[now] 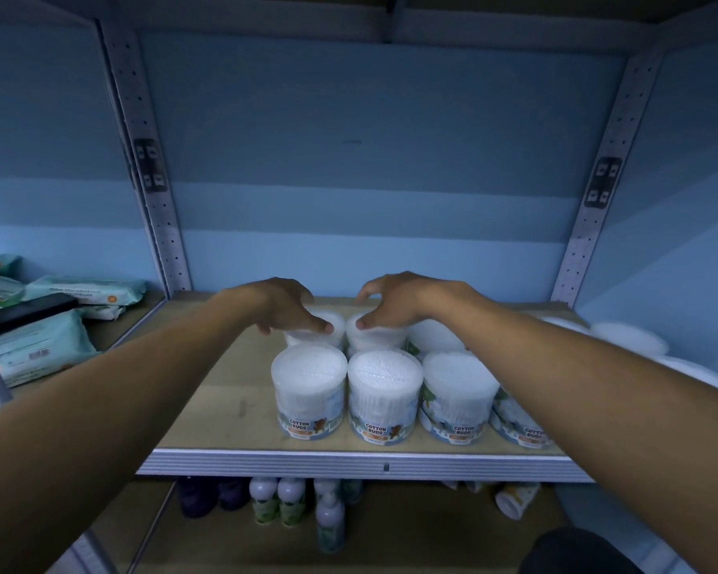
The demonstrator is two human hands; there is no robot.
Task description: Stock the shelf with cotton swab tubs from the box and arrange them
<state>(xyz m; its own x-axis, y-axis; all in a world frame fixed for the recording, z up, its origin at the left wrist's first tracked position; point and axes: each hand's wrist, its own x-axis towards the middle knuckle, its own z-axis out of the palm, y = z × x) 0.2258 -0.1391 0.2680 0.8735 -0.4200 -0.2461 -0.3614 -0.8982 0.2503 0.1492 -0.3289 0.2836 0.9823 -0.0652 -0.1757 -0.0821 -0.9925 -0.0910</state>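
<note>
Both arms reach in from the bottom corners of the frame and meet at centre, over the second row of tubs on the shelf (224, 391). The left hand (285, 306) sits on the back left tub (307, 335), fingers curled down over its lid and far rim, thumb tip on the near rim. The right hand (394, 304) mirrors it on the back middle tub (376, 333), thumb on the near edge, fingers arched over the top. Each looks to be gripping its tub from above, though the far fingertips are hidden behind the lids.

The relation that matters: each tub is directly beneath its own hand, upright, long axis vertical. The two held tubs are just beside each other and stand right behind the front row (384, 393), which runs across lower centre with labels facing out. So any settling move, I'd judge, is a small slide rather than a reach. Neither hand is nearer; each has its own tub.

More tubs carry on to the right, partly hidden by the right forearm. The shelf's left part is bare wood. The box is not in view. Wipes packs (38, 345) lie at the left edge, bottles (291, 505) on the shelf below.
</note>
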